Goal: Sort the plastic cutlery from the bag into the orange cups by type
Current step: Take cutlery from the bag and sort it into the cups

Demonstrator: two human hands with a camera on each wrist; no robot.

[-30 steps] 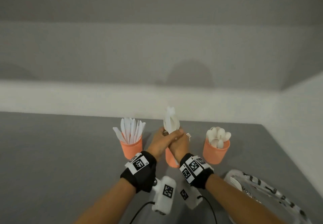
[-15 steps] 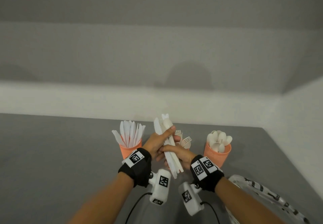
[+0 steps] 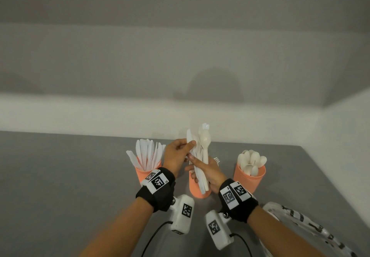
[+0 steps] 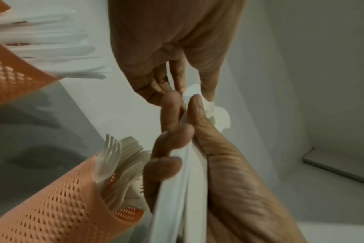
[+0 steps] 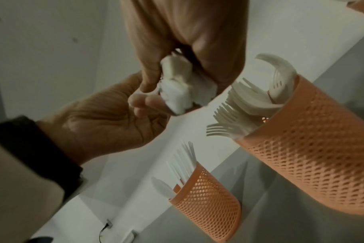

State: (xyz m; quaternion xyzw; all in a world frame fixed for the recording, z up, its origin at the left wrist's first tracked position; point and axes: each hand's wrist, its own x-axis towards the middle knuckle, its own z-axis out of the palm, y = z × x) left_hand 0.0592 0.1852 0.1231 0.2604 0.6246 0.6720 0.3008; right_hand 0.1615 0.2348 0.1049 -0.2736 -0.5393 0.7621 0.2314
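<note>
White plastic fills both hands: the right hand is wrapped around the handles of a bundle of cutlery held upright above the middle cup, and the left hand pinches one piece near the top of that bundle between thumb and fingertips. A spoon bowl shows plainly at the bundle's 12 o'clock end; the piece the left hand pinches looks flat and knife-like (its type cannot be told for sure).

Three orange mesh cups stand in a row on the grey table. From the middle cup, the knife cup is at 9 o'clock, bristling with white knives, and the spoon cup is at 3 o'clock, packed with spoons. The middle cup holds forks, seen clearly from the left wrist and again from the right wrist, their tines fanning out over the rim.

The bag, clear with black markings, lies on the table at 4 o'clock from the middle cup, just beyond the right forearm. Black bands with printed markers wrap both wrists.
</note>
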